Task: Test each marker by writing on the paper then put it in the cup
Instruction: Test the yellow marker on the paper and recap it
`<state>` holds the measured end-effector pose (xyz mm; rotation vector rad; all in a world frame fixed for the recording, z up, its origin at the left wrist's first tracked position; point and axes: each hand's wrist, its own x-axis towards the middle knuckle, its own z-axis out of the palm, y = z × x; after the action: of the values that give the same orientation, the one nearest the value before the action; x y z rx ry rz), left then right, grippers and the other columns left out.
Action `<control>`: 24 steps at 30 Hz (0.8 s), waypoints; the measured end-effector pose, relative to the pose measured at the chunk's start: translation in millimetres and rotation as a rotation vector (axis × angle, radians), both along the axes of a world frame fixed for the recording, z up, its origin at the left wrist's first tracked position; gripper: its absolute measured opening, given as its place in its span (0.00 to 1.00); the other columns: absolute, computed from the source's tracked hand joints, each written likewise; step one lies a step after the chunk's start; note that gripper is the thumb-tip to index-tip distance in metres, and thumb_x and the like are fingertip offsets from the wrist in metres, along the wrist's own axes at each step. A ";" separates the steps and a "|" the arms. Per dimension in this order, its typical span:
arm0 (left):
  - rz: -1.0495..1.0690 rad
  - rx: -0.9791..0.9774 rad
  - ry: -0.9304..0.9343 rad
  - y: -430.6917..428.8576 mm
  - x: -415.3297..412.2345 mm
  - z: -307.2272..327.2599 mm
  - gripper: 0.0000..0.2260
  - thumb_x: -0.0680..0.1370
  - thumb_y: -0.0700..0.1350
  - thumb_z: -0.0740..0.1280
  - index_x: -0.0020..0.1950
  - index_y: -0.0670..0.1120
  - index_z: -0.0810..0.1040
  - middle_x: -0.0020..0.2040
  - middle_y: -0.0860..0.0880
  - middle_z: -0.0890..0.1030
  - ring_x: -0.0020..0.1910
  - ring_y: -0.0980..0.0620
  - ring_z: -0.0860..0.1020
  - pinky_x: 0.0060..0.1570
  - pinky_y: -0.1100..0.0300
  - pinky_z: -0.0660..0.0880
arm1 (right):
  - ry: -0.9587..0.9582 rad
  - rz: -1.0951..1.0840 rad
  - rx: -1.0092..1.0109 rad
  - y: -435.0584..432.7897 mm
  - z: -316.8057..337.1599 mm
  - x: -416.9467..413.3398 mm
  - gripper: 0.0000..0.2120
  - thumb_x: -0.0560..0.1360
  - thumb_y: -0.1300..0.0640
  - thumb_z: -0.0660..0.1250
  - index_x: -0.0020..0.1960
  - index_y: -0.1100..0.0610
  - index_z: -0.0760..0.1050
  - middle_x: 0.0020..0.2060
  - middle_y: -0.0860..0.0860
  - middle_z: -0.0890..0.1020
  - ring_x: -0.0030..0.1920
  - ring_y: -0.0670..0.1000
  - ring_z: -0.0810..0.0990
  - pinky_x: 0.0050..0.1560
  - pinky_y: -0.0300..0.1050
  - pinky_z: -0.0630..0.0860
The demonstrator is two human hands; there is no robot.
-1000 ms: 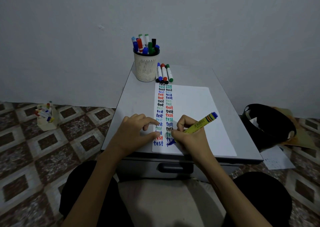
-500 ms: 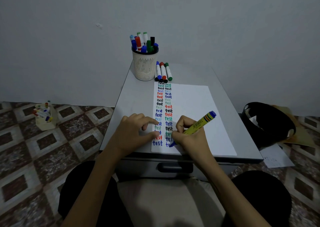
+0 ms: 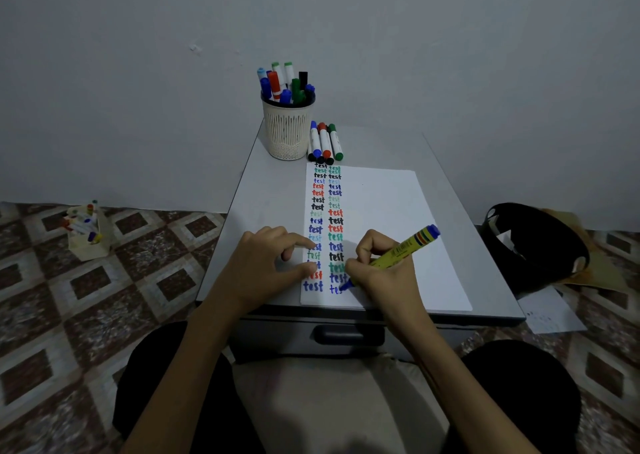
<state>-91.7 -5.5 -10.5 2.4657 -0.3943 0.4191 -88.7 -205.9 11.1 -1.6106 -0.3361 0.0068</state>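
right hand (image 3: 384, 273) grips the yellow marker (image 3: 398, 253), its blue tip seemingly touching the paper (image 3: 388, 211); left hand (image 3: 266, 263) presses the sheet, fingers (image 3: 304, 240) loosely spread.

Yellow marker (image 3: 398, 254) tilts, blue tip on white paper (image 3: 381, 211); cream cup (image 3: 287, 128) of markers at 12 o'clock.

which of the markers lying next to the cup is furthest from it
The green-capped marker, on the right edge of the row of loose markers. The red-capped marker and blue-capped marker lie between it and the cup.
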 end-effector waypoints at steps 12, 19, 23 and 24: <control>0.004 0.000 0.002 0.0 0.9 -0.5 0.21 0.69 0.65 0.62 0.53 0.54 0.79 0.34 0.55 0.72 0.36 0.55 0.72 0.39 0.51 0.71 | -0.046 -0.028 -0.010 -0.3 -6.4 3.0 0.14 0.71 0.74 0.64 0.33 0.67 0.61 0.32 0.67 0.71 0.39 0.57 0.77 0.34 0.37 0.77; 0.002 0.007 -0.016 0.7 0.6 -1.7 0.20 0.70 0.65 0.62 0.53 0.54 0.79 0.35 0.55 0.72 0.36 0.56 0.72 0.40 0.55 0.69 | 0.031 0.024 -0.012 1.3 0.3 1.7 0.17 0.70 0.78 0.62 0.32 0.61 0.62 0.31 0.67 0.70 0.41 0.55 0.78 0.31 0.36 0.75; -0.017 -0.014 -0.040 -0.8 0.3 -2.6 0.18 0.74 0.57 0.55 0.54 0.50 0.78 0.37 0.57 0.72 0.38 0.57 0.71 0.40 0.56 0.69 | 0.047 -0.086 0.134 -1.2 1.2 2.5 0.15 0.71 0.76 0.65 0.33 0.62 0.64 0.24 0.54 0.68 0.24 0.47 0.68 0.25 0.34 0.67; -0.023 -0.051 -0.034 -0.7 0.1 -2.9 0.20 0.75 0.54 0.52 0.55 0.48 0.78 0.39 0.58 0.72 0.40 0.58 0.71 0.41 0.56 0.70 | 0.070 -0.092 0.214 -2.7 2.0 2.4 0.15 0.72 0.73 0.67 0.34 0.61 0.64 0.23 0.53 0.69 0.23 0.47 0.66 0.25 0.35 0.67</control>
<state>-91.6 -6.2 -13.4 2.4050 -0.4202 0.4566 -86.3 -208.6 13.0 -1.4085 -0.2009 -0.0419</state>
